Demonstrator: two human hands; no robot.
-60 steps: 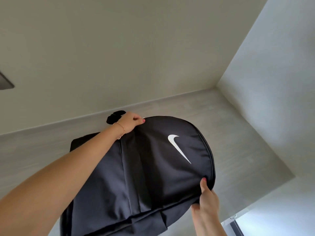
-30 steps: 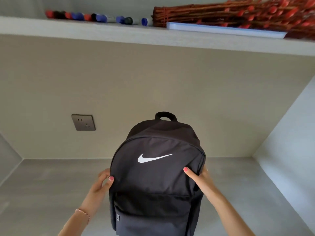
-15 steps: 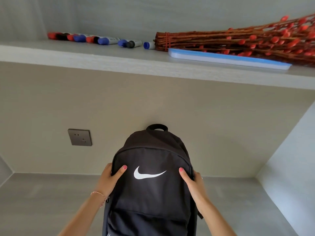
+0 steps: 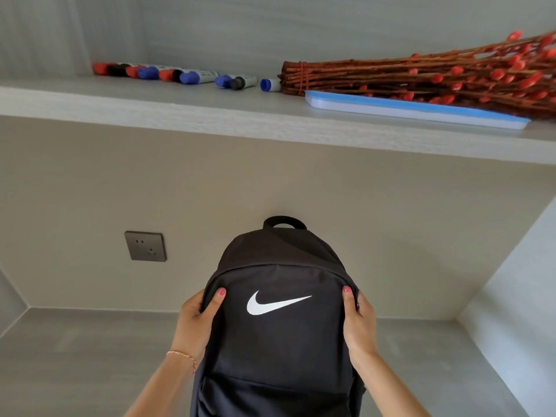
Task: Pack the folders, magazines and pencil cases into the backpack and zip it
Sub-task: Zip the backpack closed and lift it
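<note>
A black backpack (image 4: 279,341) with a white swoosh logo stands upright on the grey desk (image 4: 90,356), its front toward me and its carry loop on top. Its main zip looks closed along the top seam. My left hand (image 4: 195,320) grips the bag's left side, thumb on the front panel. My right hand (image 4: 359,323) grips the right side the same way. No folders, magazines or pencil cases show on the desk.
A shelf (image 4: 210,112) above holds several markers (image 4: 168,75), a bundle of red-budded twigs (image 4: 421,76) and a flat blue-and-white case (image 4: 415,111). A dark wall socket (image 4: 145,246) sits left of the bag. A wall (image 4: 517,311) closes the right side.
The backpack went from lying flat to standing upright. Both hands slid up its sides to the upper corners, and the view tilted up to show the shelf.
</note>
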